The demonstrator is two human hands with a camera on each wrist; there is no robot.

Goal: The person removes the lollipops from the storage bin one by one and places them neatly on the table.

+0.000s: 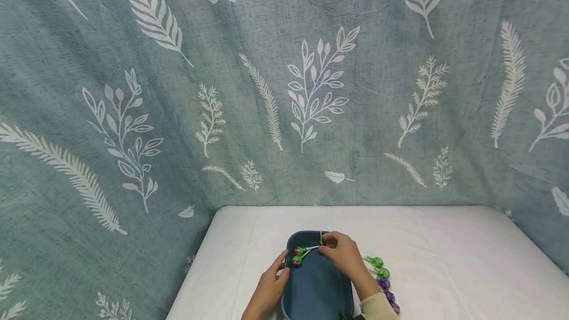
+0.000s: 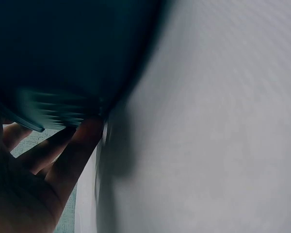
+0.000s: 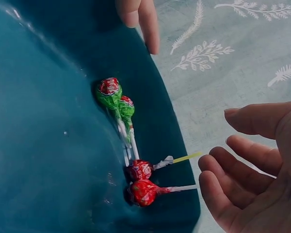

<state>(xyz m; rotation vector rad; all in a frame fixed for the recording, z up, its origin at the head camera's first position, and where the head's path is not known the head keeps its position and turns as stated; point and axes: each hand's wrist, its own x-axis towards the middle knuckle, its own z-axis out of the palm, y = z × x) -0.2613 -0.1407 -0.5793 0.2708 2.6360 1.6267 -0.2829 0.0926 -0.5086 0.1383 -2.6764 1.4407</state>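
My left hand (image 1: 269, 286) rests against the left side of a dark blue tray (image 1: 317, 285). In the left wrist view, its extended fingers (image 2: 75, 160) touch the tray's outer wall. Over the tray's far right corner is my right hand (image 1: 344, 253), fingers loosely bent. The right wrist view shows nothing held in it, with its fingertips close to the stick of a red lollipop (image 3: 143, 193). Another red lollipop (image 3: 139, 170), with a yellow-ended stick, lies beside that one. Two green-and-red lollipops (image 3: 109, 93) lie in the tray, their sticks toward the red ones.
Right of the tray, green lollipops (image 1: 382, 273) and several purple lollipops (image 1: 384, 284) lie in a row on the white table (image 1: 453, 260). My right forearm passes between them and the tray. A leaf-patterned curtain (image 1: 275, 88) hangs behind and to the sides.
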